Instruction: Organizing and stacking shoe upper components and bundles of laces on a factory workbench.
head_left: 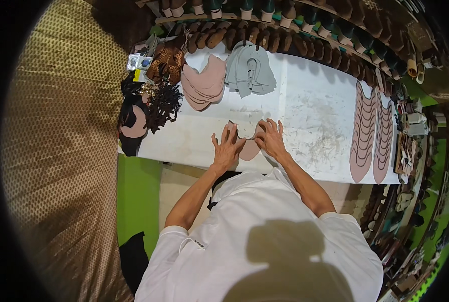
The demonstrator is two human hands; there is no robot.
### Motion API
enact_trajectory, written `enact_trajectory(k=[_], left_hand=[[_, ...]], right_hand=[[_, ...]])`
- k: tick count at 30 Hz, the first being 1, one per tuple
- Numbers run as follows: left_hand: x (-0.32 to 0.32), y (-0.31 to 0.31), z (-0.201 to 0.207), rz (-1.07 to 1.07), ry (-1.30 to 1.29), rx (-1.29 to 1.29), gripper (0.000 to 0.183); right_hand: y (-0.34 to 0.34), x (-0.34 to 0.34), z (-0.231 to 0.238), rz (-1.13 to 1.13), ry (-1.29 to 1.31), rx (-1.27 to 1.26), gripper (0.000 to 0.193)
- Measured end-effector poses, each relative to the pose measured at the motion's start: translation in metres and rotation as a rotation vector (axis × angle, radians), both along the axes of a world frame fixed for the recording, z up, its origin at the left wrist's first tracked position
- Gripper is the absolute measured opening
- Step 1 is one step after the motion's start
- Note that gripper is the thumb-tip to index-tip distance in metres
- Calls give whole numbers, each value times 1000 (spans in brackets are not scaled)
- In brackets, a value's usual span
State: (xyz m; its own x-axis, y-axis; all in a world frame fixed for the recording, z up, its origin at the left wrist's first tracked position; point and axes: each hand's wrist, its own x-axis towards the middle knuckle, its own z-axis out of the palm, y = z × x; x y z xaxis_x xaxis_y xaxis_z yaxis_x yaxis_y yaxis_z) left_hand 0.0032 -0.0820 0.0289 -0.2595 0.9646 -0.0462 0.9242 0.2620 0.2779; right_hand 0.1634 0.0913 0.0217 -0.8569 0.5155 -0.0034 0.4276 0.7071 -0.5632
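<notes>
Pink piece (249,153) between your hands, near side of table (184,138).
Left hand (228,147) and right hand (272,141) on its sides, fingers bent; pinching or pressing, can't tell. I'd work the curve evenly, no stretching.

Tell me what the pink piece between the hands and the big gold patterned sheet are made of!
Pink piece: perhaps matte leather or imitation leather; it looks thin, smooth and dull.
Gold patterned sheet: probably cloth, slightly shiny; soft folds catch the light.
</notes>
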Motion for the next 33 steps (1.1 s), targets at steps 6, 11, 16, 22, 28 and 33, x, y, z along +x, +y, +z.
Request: enact_trajectory(k=[6, 11, 16, 22, 28, 33], left_hand=[[6, -2, -11, 67, -22, 9, 49], [10, 4, -7, 41, 14, 14, 45], [16, 7, -7, 114, -46, 49, 44], [21, 9, -6, 94, -71, -22, 44], [23, 10, -3, 69, -37, -27, 41], [26, 12, -2, 83, -33, -29, 40]], right_hand=[[4, -5, -3, 24, 3, 10, 13], [5, -4, -3, 29, 35, 4, 11], [8, -6, -3, 51, 36, 7, 11], [13, -8, -4, 90, -7, -11, 11], [17, -11, -4, 102, -17, -3, 11], [18, -14, -8, 116, -4, 27, 10]])
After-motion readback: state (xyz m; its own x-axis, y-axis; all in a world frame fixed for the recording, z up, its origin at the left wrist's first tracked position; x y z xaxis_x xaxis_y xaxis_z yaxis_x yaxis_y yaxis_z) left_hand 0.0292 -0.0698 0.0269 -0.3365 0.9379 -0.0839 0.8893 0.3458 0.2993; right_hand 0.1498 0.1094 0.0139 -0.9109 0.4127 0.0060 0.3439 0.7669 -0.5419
